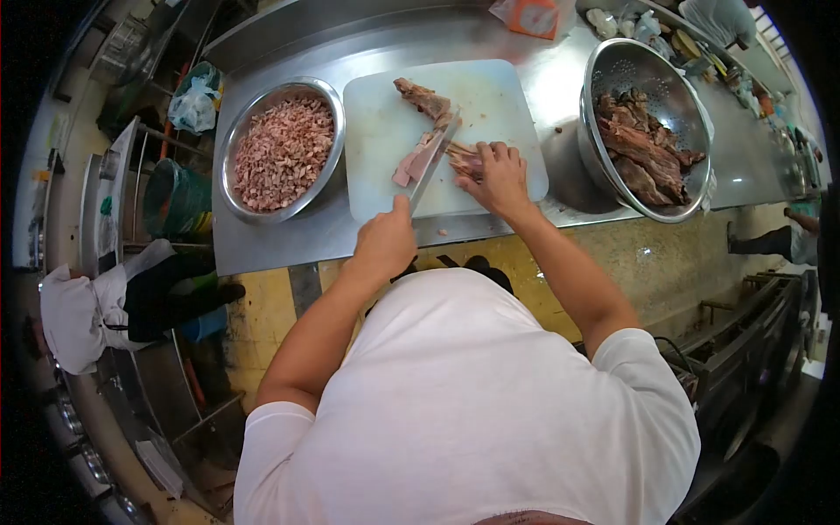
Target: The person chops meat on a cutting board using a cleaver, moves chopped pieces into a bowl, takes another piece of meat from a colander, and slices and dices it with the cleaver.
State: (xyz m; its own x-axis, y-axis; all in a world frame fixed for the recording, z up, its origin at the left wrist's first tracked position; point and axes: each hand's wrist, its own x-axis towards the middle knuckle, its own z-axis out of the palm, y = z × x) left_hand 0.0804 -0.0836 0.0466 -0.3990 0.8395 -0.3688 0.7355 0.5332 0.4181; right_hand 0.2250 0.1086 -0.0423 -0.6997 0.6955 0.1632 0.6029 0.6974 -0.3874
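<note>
My left hand [385, 238] is wrapped round the handle of a large kitchen knife [435, 164], whose blade slants up and to the right across a white cutting board [372, 96]. With bent fingers, my right hand [500, 179] presses a piece of cooked meat [462, 161] against the board, just right of the blade. Cut meat strips [411, 168] lie on the blade's left side. Farther up the board is a longer, darker chunk of meat [424, 98]. My fingers partly hide the held piece.
A steel bowl [229, 179] of diced meat stands left of the board. To the right, a steel colander [591, 105] holds large meat pieces. An orange-and-white package [534, 17] lies at the back of the steel table [262, 249]. Another person [105, 302] is at far left, and one [787, 241] at far right.
</note>
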